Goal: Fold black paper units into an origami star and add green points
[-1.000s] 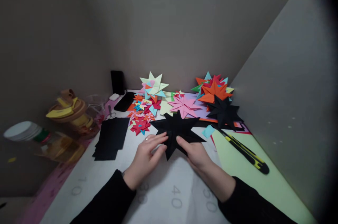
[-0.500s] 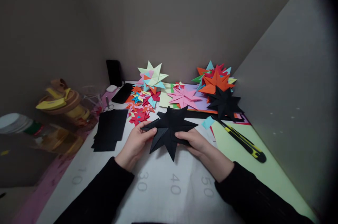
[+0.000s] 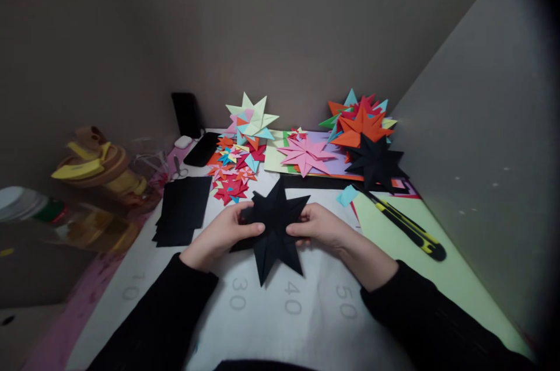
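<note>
— So, any writing to read down there?

— Only faint grey numerals printed on the white mat (image 3: 280, 324) just below the wrists: 10, 30, 40 and 50, running left to right. No brand shows on anything.

— And the fingers?

— Both hands are closed on the black paper star (image 3: 275, 225). The left hand (image 3: 219, 235) pinches its left side, thumb on top and fingers curled under; the right hand (image 3: 321, 228) grips the right side the same way. The star sits between the two sets of fingertips, its long points reaching toward the body and away from it. Whether it is lifted off the mat or touches it, I cannot tell.

— What lies around them?

— Just left of the left fingers is a stack of black paper sheets (image 3: 181, 207). Right of the right fingers lies a small blue paper scrap (image 3: 347, 195), then a yellow-and-black utility knife (image 3: 406, 225) on a pale green sheet (image 3: 437, 283). Beyond the fingertips is a scatter of small coloured stars (image 3: 234, 172), a pink star (image 3: 306, 155), and a second black star (image 3: 376, 162) with an orange star (image 3: 361, 126) behind it. A pale green star (image 3: 254, 117) stands farther back near a dark phone (image 3: 186, 114) leaning on the wall. Far left sit blurred jars (image 3: 91, 167).

— Anything in the way?

— Nothing covers the star except the gripping fingers themselves.
</note>
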A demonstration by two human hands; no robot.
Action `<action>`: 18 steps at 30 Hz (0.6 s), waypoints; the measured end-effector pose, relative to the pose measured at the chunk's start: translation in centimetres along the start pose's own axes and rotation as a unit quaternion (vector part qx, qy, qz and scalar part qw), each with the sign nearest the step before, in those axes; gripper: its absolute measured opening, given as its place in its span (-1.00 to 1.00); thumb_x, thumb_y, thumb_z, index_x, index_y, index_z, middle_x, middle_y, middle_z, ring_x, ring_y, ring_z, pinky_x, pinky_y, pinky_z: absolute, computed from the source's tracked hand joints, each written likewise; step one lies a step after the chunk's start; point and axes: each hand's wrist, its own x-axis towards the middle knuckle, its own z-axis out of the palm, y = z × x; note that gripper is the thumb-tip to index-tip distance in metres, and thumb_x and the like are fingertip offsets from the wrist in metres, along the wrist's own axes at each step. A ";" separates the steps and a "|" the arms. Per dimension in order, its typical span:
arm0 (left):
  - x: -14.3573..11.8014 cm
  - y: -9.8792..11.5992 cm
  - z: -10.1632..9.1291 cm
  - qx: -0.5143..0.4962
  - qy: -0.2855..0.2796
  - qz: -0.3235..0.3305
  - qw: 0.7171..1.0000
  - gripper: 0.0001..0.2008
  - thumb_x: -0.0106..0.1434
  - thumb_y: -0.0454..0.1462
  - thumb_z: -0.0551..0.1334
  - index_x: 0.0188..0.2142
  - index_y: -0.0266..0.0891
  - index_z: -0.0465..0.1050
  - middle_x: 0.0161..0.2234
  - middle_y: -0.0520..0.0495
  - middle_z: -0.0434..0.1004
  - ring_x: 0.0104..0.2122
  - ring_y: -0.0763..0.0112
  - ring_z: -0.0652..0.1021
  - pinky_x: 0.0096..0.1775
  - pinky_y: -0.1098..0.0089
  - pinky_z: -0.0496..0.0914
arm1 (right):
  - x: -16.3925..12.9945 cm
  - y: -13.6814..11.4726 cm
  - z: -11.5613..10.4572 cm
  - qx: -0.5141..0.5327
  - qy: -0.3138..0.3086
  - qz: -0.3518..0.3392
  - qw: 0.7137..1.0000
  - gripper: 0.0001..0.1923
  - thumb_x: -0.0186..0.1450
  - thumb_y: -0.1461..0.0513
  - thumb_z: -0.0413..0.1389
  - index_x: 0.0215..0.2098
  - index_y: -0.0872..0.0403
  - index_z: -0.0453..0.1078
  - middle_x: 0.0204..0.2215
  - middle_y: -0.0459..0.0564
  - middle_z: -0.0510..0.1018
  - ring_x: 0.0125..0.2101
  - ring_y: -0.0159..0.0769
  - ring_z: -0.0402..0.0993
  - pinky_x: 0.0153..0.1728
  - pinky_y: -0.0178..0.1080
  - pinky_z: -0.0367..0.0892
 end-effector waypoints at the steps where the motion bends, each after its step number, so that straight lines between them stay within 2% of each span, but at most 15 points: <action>1: 0.0 -0.2 0.3 -0.019 -0.016 -0.015 1.000 -0.69 -0.03 -0.29 0.44 -0.25 -0.32 0.53 -0.33 -0.15 0.62 -0.35 0.27 0.59 -0.24 0.32 0.44 | 0.0 0.1 0.1 -0.009 0.000 0.012 1.000 -0.76 0.00 0.16 0.31 -0.49 0.17 0.47 -0.65 -0.10 0.47 -0.69 -0.46 0.32 -0.67 -0.39 0.12; 3: 0.2 -0.7 0.9 -0.057 -0.014 -0.033 0.998 -0.73 -0.01 -0.28 0.43 -0.31 -0.36 0.52 -0.35 -0.19 0.63 -0.36 0.27 0.60 -0.22 0.31 0.45 | 0.1 0.2 0.3 -0.022 0.038 0.014 0.999 -0.75 -0.01 0.15 0.32 -0.53 0.16 0.42 -0.69 -0.12 0.45 -0.71 -0.46 0.31 -0.69 -0.39 0.11; 6: 0.6 -1.4 1.5 -0.092 0.052 -0.030 0.994 -0.71 -0.05 -0.28 0.46 -0.33 -0.38 0.53 -0.39 -0.19 0.64 -0.41 0.27 0.61 -0.27 0.32 0.46 | 0.4 0.3 0.4 0.014 0.130 -0.026 0.991 -0.69 -0.05 0.14 0.35 -0.55 0.11 0.34 -0.74 -0.18 0.40 -0.74 -0.47 0.27 -0.71 -0.40 0.10; 9: 1.0 -1.9 1.8 -0.107 0.115 0.001 0.988 -0.68 -0.07 -0.25 0.47 -0.33 -0.38 0.53 -0.40 -0.19 0.64 -0.44 0.26 0.61 -0.34 0.35 0.46 | 0.5 0.1 0.5 0.116 0.172 -0.072 0.976 -0.57 -0.09 0.18 0.39 -0.29 0.05 0.37 -0.62 -0.20 0.47 -0.68 -0.45 0.35 -0.63 -0.38 0.22; 11: 1.1 -1.9 1.9 -0.116 0.142 0.026 0.983 -0.66 -0.08 -0.23 0.47 -0.31 -0.37 0.53 -0.39 -0.18 0.64 -0.42 0.26 0.61 -0.33 0.35 0.47 | 0.4 -0.1 0.6 0.178 0.163 -0.080 0.967 -0.38 -0.08 0.19 0.39 -0.07 -0.02 0.33 -0.54 -0.20 0.51 -0.60 -0.41 0.43 -0.54 -0.34 0.31; 13: 1.1 -1.9 2.0 -0.126 0.168 0.043 0.977 -0.67 -0.08 -0.23 0.47 -0.32 -0.35 0.52 -0.37 -0.16 0.65 -0.41 0.29 0.61 -0.32 0.37 0.47 | 0.4 -0.2 0.9 0.220 0.128 -0.087 0.963 -0.29 -0.08 0.20 0.40 0.02 -0.03 0.30 -0.45 -0.16 0.55 -0.49 -0.36 0.50 -0.42 -0.29 0.38; 16: 0.9 -1.7 2.3 -0.135 0.202 0.066 0.968 -0.69 -0.07 -0.25 0.47 -0.32 -0.32 0.50 -0.35 -0.12 0.65 -0.40 0.35 0.60 -0.32 0.41 0.46 | 0.5 0.0 1.4 0.226 0.055 -0.105 0.967 -0.35 -0.09 0.19 0.40 -0.03 0.04 0.38 -0.27 0.00 0.61 -0.27 -0.20 0.55 -0.19 -0.17 0.40; 18: 0.8 -1.7 2.7 -0.124 0.201 0.074 0.969 -0.70 -0.06 -0.25 0.46 -0.34 -0.33 0.50 -0.37 -0.11 0.64 -0.41 0.36 0.59 -0.35 0.42 0.45 | 0.7 0.4 1.5 0.202 0.032 -0.096 0.974 -0.45 -0.07 0.17 0.39 -0.11 0.09 0.45 -0.24 0.05 0.62 -0.20 -0.13 0.55 -0.11 -0.11 0.37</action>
